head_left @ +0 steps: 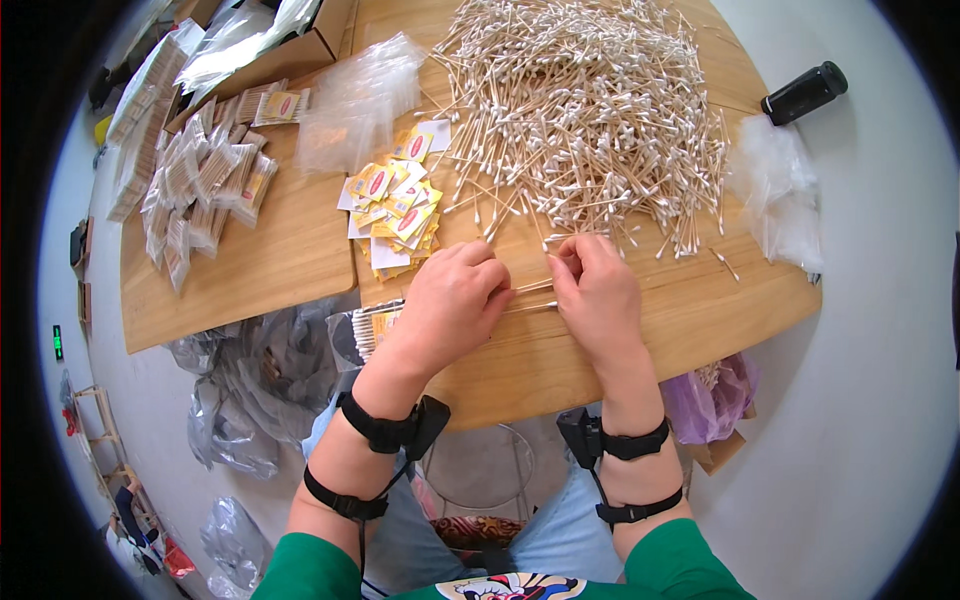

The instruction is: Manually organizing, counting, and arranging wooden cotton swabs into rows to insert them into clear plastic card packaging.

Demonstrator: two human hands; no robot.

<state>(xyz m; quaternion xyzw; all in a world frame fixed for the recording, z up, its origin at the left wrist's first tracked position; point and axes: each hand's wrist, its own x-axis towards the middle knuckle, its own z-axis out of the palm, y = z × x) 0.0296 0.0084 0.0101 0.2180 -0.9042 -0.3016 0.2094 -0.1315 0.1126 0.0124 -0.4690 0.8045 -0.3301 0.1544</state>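
Head view: a person sits at a wooden table [280, 260], both hands low at the picture's centre. The left hand [452, 300] is curled shut, knuckles up, around one end of a small bundle of swabs [532, 290] that sticks out toward three o'clock. The right hand [597, 290] meets it just beside, fingers [572, 262] pinched closed on the other end of the same bundle. The bundle lies just above the tabletop, between the two hands.

At twelve o'clock from the hands spreads a large loose pile of swabs [590, 110], wooden sticks with white tips. At eleven o'clock lies a heap of small yellow-and-white labels [395, 205], and beyond it a stack of clear bags [365, 100]. Filled packets [200, 185] lie fanned out at ten o'clock, near a cardboard box [290, 50]. A clear packet [365, 325] of swabs rests at the table's edge, touching the left wrist. A black cylinder [805, 92] lies at two o'clock, beside crumpled clear plastic [780, 190]. Black straps [380, 430] circle both forearms.
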